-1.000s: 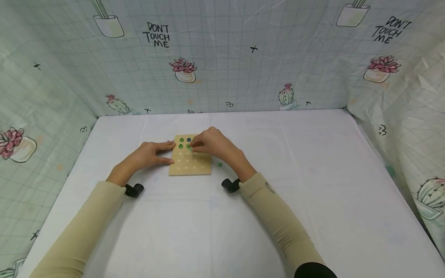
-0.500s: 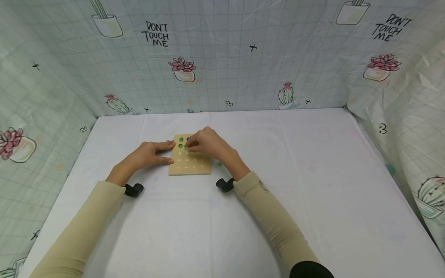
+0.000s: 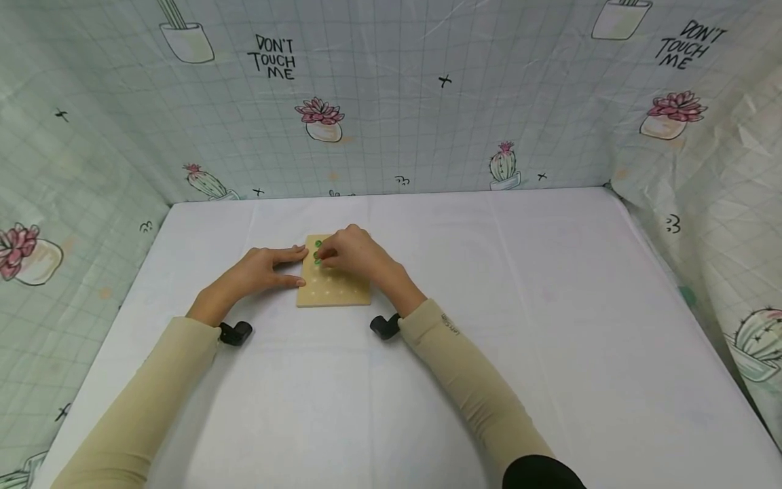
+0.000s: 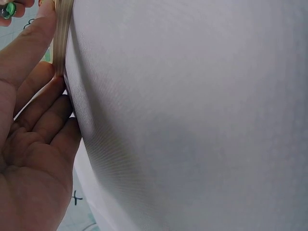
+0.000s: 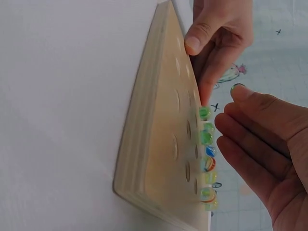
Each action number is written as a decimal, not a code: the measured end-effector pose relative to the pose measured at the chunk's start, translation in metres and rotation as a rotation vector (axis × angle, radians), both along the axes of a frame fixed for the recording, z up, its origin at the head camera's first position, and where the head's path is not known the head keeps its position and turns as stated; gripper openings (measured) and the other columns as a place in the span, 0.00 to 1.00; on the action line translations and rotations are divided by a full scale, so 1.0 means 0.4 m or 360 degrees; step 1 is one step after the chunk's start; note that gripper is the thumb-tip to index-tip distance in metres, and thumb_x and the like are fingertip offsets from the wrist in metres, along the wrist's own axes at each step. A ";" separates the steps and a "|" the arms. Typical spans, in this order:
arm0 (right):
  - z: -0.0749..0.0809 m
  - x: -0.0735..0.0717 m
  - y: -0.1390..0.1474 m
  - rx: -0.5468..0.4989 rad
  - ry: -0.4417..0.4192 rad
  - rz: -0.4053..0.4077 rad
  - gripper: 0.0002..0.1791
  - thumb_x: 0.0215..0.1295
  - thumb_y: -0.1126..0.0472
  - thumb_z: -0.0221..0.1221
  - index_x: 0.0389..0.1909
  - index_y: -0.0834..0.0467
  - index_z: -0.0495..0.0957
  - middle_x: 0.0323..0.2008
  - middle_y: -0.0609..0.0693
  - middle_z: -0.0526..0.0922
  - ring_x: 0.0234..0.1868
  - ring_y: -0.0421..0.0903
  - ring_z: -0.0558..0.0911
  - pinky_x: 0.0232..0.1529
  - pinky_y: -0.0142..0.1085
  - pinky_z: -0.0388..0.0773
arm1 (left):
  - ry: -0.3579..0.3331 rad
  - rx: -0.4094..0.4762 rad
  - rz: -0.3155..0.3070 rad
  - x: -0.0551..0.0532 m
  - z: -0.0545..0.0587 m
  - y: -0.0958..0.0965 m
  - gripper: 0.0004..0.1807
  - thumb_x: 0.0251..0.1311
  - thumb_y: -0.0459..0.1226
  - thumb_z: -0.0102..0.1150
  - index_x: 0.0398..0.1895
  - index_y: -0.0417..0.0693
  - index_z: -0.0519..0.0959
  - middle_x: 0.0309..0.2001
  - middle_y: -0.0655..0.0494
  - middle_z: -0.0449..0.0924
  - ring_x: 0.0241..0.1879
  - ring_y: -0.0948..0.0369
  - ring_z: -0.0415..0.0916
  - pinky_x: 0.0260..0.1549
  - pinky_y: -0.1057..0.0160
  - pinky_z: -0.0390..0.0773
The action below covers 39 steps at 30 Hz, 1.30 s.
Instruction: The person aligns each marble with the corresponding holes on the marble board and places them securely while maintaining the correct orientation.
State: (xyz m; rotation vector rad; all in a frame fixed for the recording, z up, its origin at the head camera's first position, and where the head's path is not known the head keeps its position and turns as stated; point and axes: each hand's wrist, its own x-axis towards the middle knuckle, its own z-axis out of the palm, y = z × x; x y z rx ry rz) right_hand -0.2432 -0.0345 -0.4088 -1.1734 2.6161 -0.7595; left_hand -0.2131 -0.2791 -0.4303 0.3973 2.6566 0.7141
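A flat wooden board (image 3: 332, 293) with rows of round hollows lies on the white table. Several glass marbles (image 5: 206, 138), green, blue and multicoloured, sit in the hollows toward its far side. At the board's left edge, my left hand (image 3: 263, 268) touches it with thumb and extended fingers spread apart. Over the upper left part of the board, my right hand (image 3: 354, 252) pinches a green marble (image 4: 9, 9) between thumb and fingertips. That hand covers some of the seated marbles in the head view.
A white cloth covers the table (image 3: 489, 305). Behind and at both sides hangs a grid-patterned curtain (image 3: 391, 102) with cactus drawings. Black wrist cameras (image 3: 235, 333) stick out beside both sleeves.
My right hand has moved left across the board with the green marble. A loose green marble right of the board is now hidden behind the right wrist. My left hand stays put.
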 end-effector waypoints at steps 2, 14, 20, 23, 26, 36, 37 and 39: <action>-0.004 0.003 -0.004 -0.0015 0.0014 -0.0003 0.10 0.69 0.57 0.67 0.48 0.54 0.89 0.45 0.44 0.90 0.44 0.37 0.85 0.46 0.26 0.78 | -0.0005 -0.0003 0.0001 0.000 0.001 0.000 0.45 0.57 0.54 0.72 0.76 0.53 0.66 0.76 0.51 0.59 0.77 0.44 0.53 0.72 0.40 0.59; -0.007 0.011 -0.016 -0.0018 0.0023 -0.0007 0.10 0.69 0.57 0.66 0.48 0.54 0.89 0.45 0.44 0.90 0.44 0.37 0.85 0.45 0.25 0.78 | 0.0021 0.0000 -0.0024 0.001 -0.005 -0.003 0.44 0.57 0.54 0.72 0.76 0.54 0.66 0.76 0.49 0.60 0.76 0.43 0.55 0.71 0.39 0.61; -0.011 0.012 -0.024 0.0012 0.0033 -0.0055 0.10 0.69 0.58 0.66 0.48 0.55 0.89 0.46 0.46 0.90 0.44 0.38 0.86 0.45 0.25 0.79 | 0.0013 0.0000 -0.0026 0.001 0.002 -0.001 0.44 0.58 0.53 0.72 0.76 0.53 0.67 0.76 0.50 0.60 0.76 0.43 0.54 0.71 0.39 0.61; -0.013 0.012 -0.029 0.0017 0.0030 -0.0094 0.10 0.69 0.58 0.66 0.47 0.56 0.90 0.46 0.46 0.90 0.45 0.38 0.86 0.46 0.24 0.80 | 0.0007 0.0002 -0.0028 0.001 0.004 0.000 0.44 0.58 0.53 0.72 0.76 0.52 0.66 0.76 0.49 0.59 0.77 0.43 0.54 0.71 0.39 0.61; -0.012 0.012 -0.035 0.0019 0.0027 -0.0118 0.10 0.68 0.58 0.67 0.47 0.56 0.90 0.46 0.46 0.90 0.44 0.38 0.86 0.45 0.24 0.79 | 0.0005 0.0007 -0.0025 0.001 0.004 -0.001 0.44 0.58 0.53 0.72 0.76 0.53 0.66 0.76 0.49 0.59 0.77 0.43 0.53 0.70 0.39 0.61; -0.006 0.017 -0.047 0.0069 0.0018 -0.0184 0.10 0.66 0.58 0.68 0.45 0.54 0.90 0.45 0.45 0.90 0.43 0.38 0.86 0.44 0.26 0.81 | 0.0027 0.0031 -0.0029 0.001 -0.004 -0.006 0.45 0.57 0.54 0.72 0.76 0.53 0.66 0.76 0.48 0.60 0.76 0.44 0.55 0.70 0.40 0.62; -0.006 0.017 -0.048 0.0076 0.0024 -0.0189 0.10 0.66 0.58 0.68 0.45 0.54 0.90 0.45 0.45 0.90 0.43 0.38 0.86 0.44 0.27 0.81 | 0.0024 0.0034 -0.0027 0.001 -0.004 -0.006 0.45 0.57 0.54 0.72 0.76 0.53 0.66 0.76 0.48 0.60 0.76 0.44 0.55 0.70 0.40 0.62; -0.005 0.016 -0.049 0.0087 0.0037 -0.0199 0.09 0.66 0.58 0.68 0.45 0.54 0.90 0.45 0.45 0.90 0.43 0.38 0.86 0.44 0.27 0.81 | 0.0023 0.0028 -0.0024 0.001 -0.004 -0.005 0.45 0.57 0.55 0.72 0.76 0.53 0.66 0.76 0.48 0.60 0.76 0.44 0.54 0.70 0.39 0.61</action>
